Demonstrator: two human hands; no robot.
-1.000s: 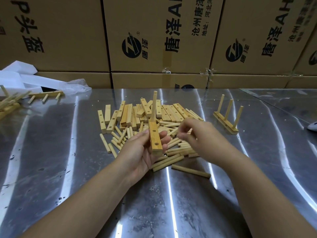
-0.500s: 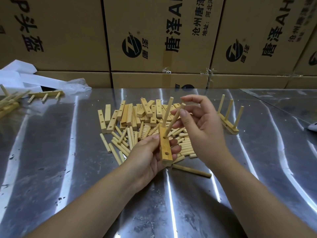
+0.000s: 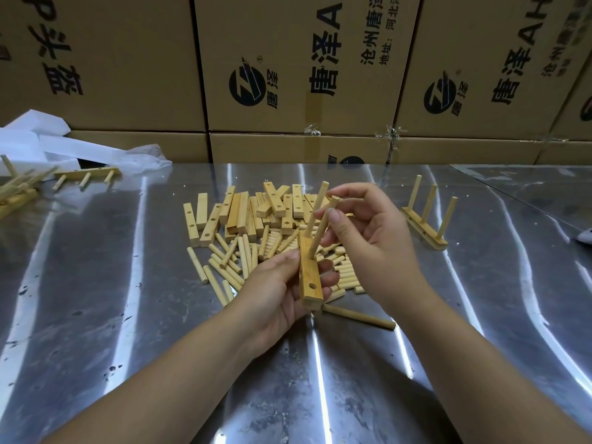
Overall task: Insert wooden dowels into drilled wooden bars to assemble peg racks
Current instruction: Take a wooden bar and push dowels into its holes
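So that its holes face up, fingers (image 3: 291, 255) of the left hand (image 3: 272, 296) clamp the bar (image 3: 310, 280); those of the right hand (image 3: 368, 241) pinch a dowel (image 3: 318, 240), tip at the hole just below them.

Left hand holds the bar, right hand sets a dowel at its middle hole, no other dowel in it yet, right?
No: in the head view a first dowel stands in the bar, far hole. Otherwise right: left hand holds it, right hand sets a second dowel at the middle hole.
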